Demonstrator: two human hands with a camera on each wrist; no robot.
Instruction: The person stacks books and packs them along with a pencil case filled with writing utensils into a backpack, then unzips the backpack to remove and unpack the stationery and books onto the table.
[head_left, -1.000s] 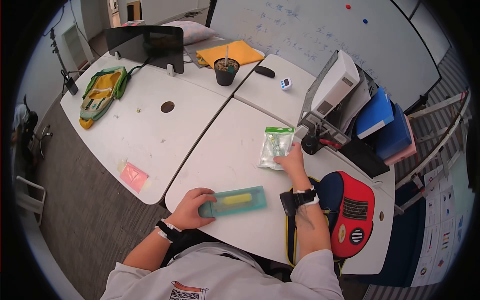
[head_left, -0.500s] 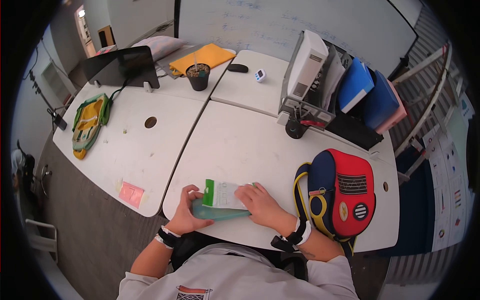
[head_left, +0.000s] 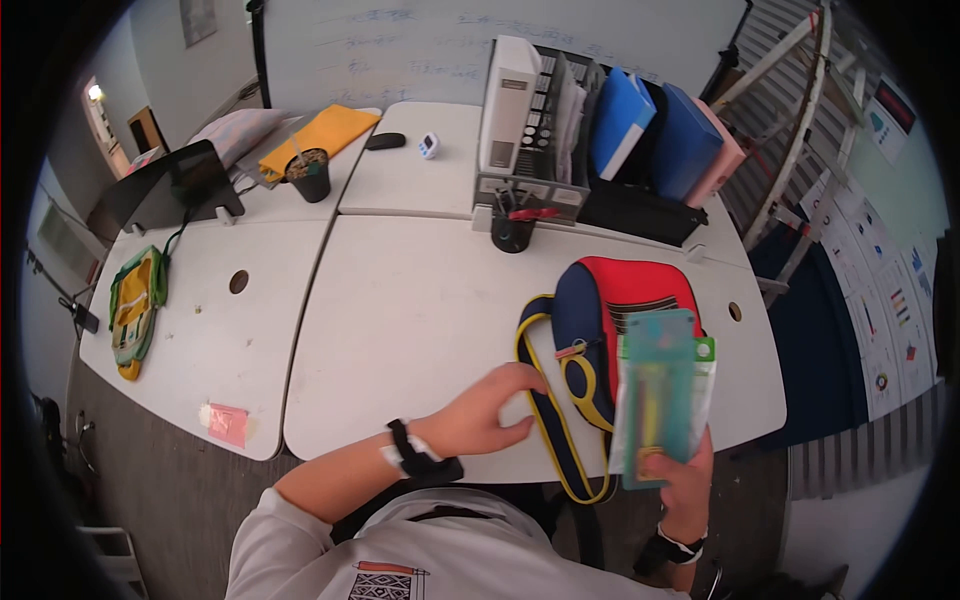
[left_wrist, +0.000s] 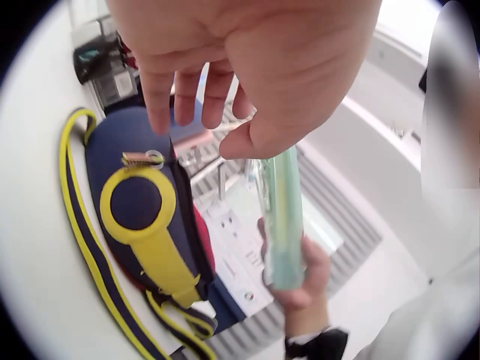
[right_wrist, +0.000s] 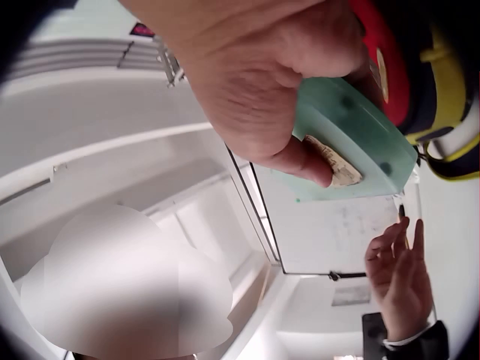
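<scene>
Your right hand (head_left: 680,480) grips the teal pencil case (head_left: 655,395) by its lower end, with a clear packet (head_left: 703,385) behind it, both upright over the red and navy backpack (head_left: 620,330). Your left hand (head_left: 485,410) hovers, fingers loose and holding nothing, at the backpack's yellow-trimmed edge on the white table (head_left: 420,320).

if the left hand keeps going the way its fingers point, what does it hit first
Probably the backpack: the left hand points right at its yellow-edged strap, close by. Height above the table is unclear.
</scene>
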